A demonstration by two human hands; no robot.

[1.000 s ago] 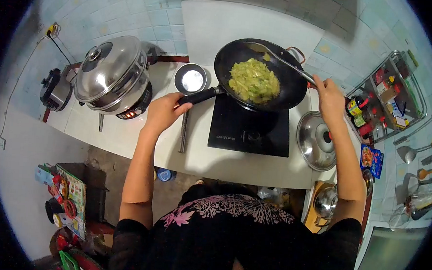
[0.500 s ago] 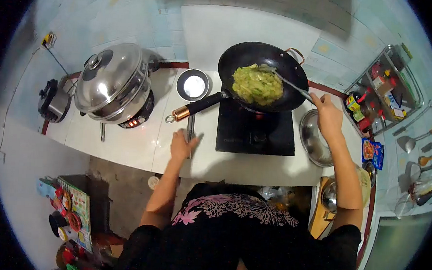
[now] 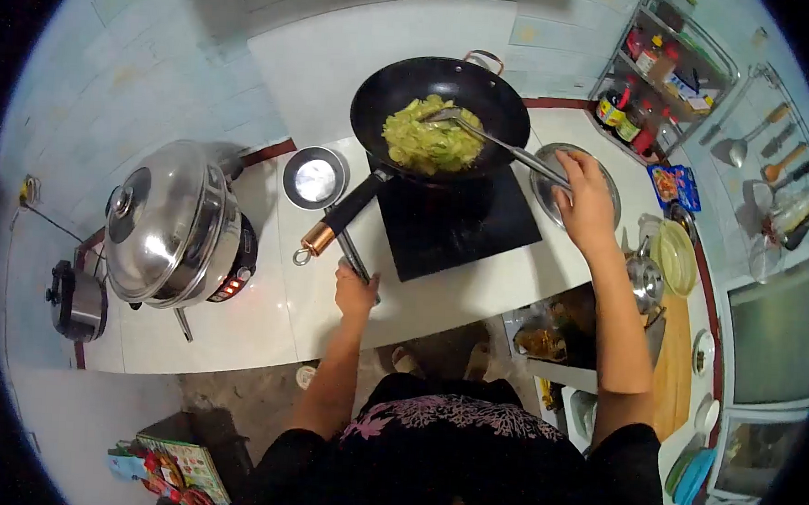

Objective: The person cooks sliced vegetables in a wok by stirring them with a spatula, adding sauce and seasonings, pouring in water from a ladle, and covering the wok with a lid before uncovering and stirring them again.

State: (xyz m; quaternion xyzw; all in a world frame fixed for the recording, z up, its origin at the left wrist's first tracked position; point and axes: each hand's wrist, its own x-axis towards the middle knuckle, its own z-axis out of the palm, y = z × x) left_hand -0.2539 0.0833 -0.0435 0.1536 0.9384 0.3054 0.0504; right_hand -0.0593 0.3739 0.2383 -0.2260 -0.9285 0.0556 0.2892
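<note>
My right hand (image 3: pixel 587 198) is closed around the handle of a metal spatula (image 3: pixel 519 152). The spatula's blade rests in chopped green vegetables (image 3: pixel 433 135) in a black wok (image 3: pixel 376 94). The wok sits on a black induction cooker (image 3: pixel 461 221), and its long copper-tipped handle (image 3: pixel 354 204) points toward my left side. Below that handle, my left hand (image 3: pixel 357 290) has its fingers around the end of a dark handle (image 3: pixel 353 254). This handle runs under the wok's handle toward a small pan (image 3: pixel 315 178); the crossing is hidden.
To the left stand a large lidded steamer (image 3: pixel 172 227) and a pressure cooker (image 3: pixel 78 301). A metal lid (image 3: pixel 601 176) lies right of the wok. Further right are a kettle (image 3: pixel 643 281), a green basket (image 3: pixel 677 258), a cutting board (image 3: pixel 677 367) and a bottle rack (image 3: pixel 656 78).
The view has turned and shifted. My left hand has gone from spread fingers beside the dark handle to a grip on it. The spatula blade shows more clearly on the vegetables.
</note>
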